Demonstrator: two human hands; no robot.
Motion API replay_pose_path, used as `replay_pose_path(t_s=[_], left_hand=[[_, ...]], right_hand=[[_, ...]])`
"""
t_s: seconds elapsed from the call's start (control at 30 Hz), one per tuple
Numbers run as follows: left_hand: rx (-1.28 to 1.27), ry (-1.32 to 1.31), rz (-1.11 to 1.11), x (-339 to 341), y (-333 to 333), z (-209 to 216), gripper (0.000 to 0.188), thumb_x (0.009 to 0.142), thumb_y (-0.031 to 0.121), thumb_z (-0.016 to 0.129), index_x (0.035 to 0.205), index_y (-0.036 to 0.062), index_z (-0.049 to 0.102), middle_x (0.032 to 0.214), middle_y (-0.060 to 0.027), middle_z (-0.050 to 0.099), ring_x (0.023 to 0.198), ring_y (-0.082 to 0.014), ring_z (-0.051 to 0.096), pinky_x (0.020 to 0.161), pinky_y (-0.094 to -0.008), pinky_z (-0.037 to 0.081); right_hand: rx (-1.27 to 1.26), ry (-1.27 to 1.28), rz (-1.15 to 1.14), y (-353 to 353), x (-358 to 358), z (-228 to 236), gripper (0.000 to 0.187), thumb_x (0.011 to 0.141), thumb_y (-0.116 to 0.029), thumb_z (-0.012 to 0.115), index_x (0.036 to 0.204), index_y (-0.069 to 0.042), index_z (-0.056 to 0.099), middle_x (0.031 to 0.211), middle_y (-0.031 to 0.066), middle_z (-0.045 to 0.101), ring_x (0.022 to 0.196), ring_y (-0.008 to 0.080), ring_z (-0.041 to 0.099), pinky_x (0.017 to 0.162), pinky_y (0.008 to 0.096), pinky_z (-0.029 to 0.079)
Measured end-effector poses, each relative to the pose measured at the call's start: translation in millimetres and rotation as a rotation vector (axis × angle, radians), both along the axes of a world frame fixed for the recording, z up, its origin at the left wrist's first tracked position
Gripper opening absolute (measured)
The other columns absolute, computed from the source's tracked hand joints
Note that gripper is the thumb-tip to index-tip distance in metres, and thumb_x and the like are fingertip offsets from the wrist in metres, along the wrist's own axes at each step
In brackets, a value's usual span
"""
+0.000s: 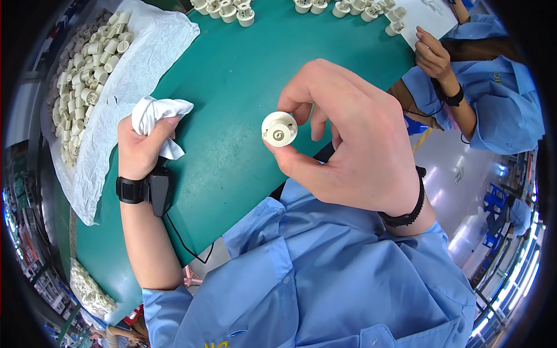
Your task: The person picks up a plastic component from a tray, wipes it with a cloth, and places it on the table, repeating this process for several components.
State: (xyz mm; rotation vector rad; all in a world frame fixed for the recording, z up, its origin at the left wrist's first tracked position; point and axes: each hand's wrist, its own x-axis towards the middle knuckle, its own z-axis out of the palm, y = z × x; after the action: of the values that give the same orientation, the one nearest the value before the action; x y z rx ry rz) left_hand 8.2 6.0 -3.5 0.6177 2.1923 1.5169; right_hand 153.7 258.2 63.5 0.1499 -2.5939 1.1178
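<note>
head view: right fingers [306,83] pinch a white socket [278,124] near centre, left fingers [156,136] grip a white cloth [152,111] at ten o'clock; heaped sockets [90,81] beyond perhaps left, twelve-o'clock sockets [229,11] perhaps done.

Part [279,131]: cream, round, stepped, metal at its centre; pinched in the right hand [360,136] over the tabletop [232,75], narrower end up.
Cloth [155,111]: white, crumpled; bunched in the left hand [139,149], a corner poking out.
</note>
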Motion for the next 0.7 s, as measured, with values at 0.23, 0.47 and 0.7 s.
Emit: replay_pose_path(t_s=[0.23, 0.47, 0.7], left_hand=[[-0.003, 0.014, 0.019, 1, 3, 4, 0.011, 0.081, 0.006, 0.064, 0.09, -0.0003, 0.064, 0.069, 0.0005, 0.059, 0.059, -0.0055, 0.051, 0.052, -0.0207, 0.039], [-0.014, 0.003, 0.014, -2, -1, 1, 0.011, 0.081, 0.007, 0.063, 0.09, -0.0008, 0.063, 0.067, 0.0004, 0.058, 0.057, -0.0055, 0.051, 0.051, -0.0205, 0.037], [-0.018, 0.012, 0.011, -1, 0, 2, 0.011, 0.08, 0.008, 0.065, 0.088, -0.0008, 0.064, 0.067, 0.0002, 0.059, 0.058, -0.0057, 0.051, 0.051, -0.0209, 0.038]], right_hand=[[0.097, 0.019, -0.03, 9, -10, -7, 0.019, 0.069, -0.005, 0.071, 0.083, -0.004, 0.058, 0.072, 0.0027, 0.055, 0.057, 0.0125, 0.056, 0.048, 0.0232, 0.041], [0.124, 0.0, -0.26, 76, -54, -48, 0.028, 0.071, -0.016, 0.076, 0.092, -0.004, 0.063, 0.063, 0.0026, 0.056, 0.051, 0.0134, 0.054, 0.049, 0.0255, 0.043], [0.189, -0.137, -0.348, 91, -67, -65, 0.034, 0.071, -0.02, 0.077, 0.097, -0.004, 0.063, 0.059, 0.0037, 0.055, 0.052, 0.0144, 0.054, 0.051, 0.0265, 0.044]])
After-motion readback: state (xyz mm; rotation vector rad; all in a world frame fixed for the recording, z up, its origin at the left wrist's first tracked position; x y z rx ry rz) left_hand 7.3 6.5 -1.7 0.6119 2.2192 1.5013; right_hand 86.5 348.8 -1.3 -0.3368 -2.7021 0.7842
